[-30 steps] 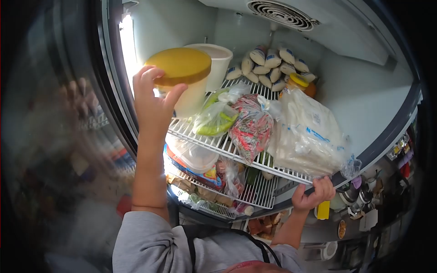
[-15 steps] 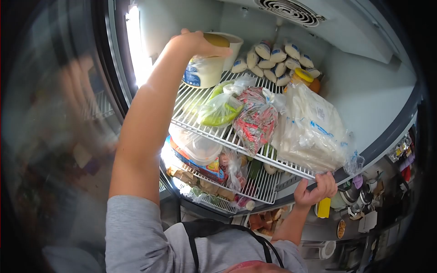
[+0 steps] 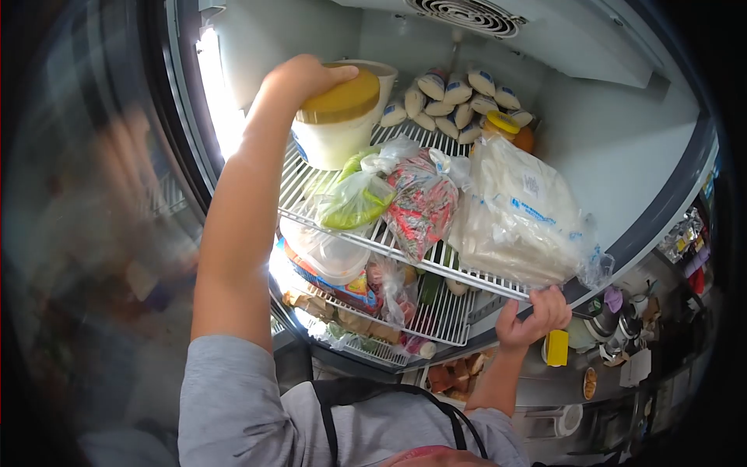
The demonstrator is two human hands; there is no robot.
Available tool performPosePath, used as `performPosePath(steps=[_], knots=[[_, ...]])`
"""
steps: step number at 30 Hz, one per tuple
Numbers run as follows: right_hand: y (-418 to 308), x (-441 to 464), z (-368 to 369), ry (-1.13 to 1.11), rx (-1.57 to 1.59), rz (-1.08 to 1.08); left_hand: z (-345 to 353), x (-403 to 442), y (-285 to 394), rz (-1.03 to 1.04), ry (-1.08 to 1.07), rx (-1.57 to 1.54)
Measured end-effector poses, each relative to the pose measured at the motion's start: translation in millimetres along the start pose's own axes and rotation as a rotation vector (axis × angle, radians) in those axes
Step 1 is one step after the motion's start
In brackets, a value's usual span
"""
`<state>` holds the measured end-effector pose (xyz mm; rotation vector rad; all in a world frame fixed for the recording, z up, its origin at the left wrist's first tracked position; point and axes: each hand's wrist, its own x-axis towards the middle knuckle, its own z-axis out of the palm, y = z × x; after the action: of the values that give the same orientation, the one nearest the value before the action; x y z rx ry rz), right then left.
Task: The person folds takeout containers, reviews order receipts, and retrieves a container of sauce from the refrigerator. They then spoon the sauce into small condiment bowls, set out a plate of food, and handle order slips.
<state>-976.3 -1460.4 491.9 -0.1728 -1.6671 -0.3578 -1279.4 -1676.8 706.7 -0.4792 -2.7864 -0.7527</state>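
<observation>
My left hand [image 3: 311, 78] is at the upper left of a white tub [image 3: 336, 140] with a yellow lid [image 3: 342, 95], its thumb on top and its other fingers mostly hidden along the rim. The tub stands upright on the upper wire shelf [image 3: 296, 185], in front of a second white tub [image 3: 383, 78]. At the shelf's front right corner my right hand [image 3: 535, 317] is curled round the edge. Between my hands lie a bag of green produce [image 3: 352, 201], a bag of red and green pieces [image 3: 422, 198] and a large clear plastic package [image 3: 520, 214].
Several small white packets [image 3: 455, 97] are piled at the back, near a yellow-capped jar [image 3: 503, 123]. Lower shelves hold a clear plastic container [image 3: 331, 253] and bags [image 3: 393, 288]. The glass door [image 3: 101, 218] is on the left. Outside, at right, is a counter with pots [image 3: 615, 335].
The yellow-lidded tub has moved back on the upper shelf from its place nearer the front. My left hand has shifted over its lid, which shows more now. My right hand stays at the shelf edge.
</observation>
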Motion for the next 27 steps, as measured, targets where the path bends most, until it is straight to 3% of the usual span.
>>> performPosePath(steps=[1,5,7,10,13,16,19,27], knots=[[-0.1,0.5,0.7,0.006,-0.002,0.008,-3.0,-16.5,-3.1,-0.040,0.038,-0.037],[0.7,-0.1,0.6,0.007,0.003,0.000,8.4,-77.3,-30.9,-0.029,0.559,-0.205],[0.1,0.3,1.2,0.013,-0.002,0.000,20.9,-98.4,-57.6,0.082,0.701,-0.475],[-0.2,1.3,1.1,0.017,0.009,-0.008,36.7,-136.9,-67.4,0.146,0.710,-0.845],[0.1,-0.3,1.1,0.020,0.003,-0.005,40.1,-143.0,-84.6,0.201,0.573,-1.216],[0.1,-0.3,1.1,0.021,0.008,-0.004,35.5,-147.9,-83.8,0.273,0.489,-1.324],[1.0,-1.5,1.5,0.023,0.001,-0.009,41.2,-158.7,-92.8,0.225,0.532,-1.225],[0.9,0.4,-0.7,-0.006,0.006,-0.014,86.4,-194.9,-101.6,0.471,0.786,-1.413]])
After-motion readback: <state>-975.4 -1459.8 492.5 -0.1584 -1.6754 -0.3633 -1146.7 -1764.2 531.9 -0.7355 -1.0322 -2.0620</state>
